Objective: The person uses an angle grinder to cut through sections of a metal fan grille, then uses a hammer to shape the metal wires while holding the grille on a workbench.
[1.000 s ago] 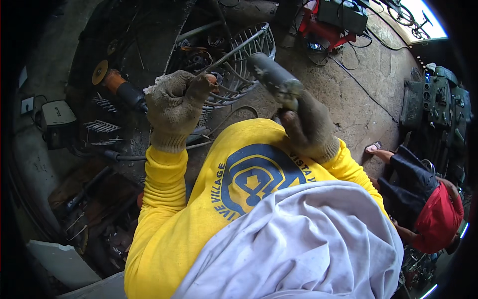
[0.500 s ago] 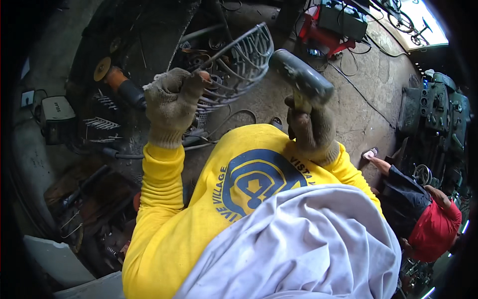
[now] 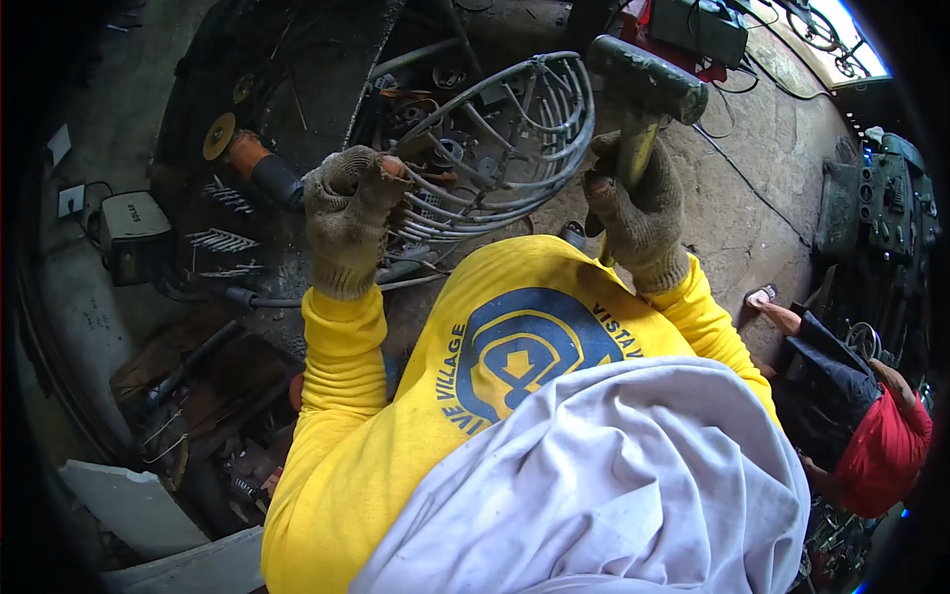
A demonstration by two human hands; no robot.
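Observation:
My left hand (image 3: 351, 218), in a worn knitted glove with a bare thumb tip, grips the left end of a curved basket-like frame (image 3: 495, 201) of bent grey metal rods. The frame is raised in front of my body, its rods fanning to the right. My right hand (image 3: 643, 213), gloved too, is closed round the yellow handle of a hammer (image 3: 653, 79). The hammer's thick dark cylindrical head is up, beside the frame's right end. Whether head and frame touch, I cannot tell.
An orange and black angle grinder (image 3: 262, 168) lies at the left, near several short metal rods (image 3: 223, 241) and a box-shaped machine (image 3: 137, 218). Cables cross the floor. A person in a red shirt (image 3: 881, 450) is at the right, below a large green-grey machine (image 3: 881, 198).
The hammer has moved up and to the right, its handle now more upright. The metal frame has shifted right and slightly turned. Both hands keep their grip, and the whole view has shifted a little.

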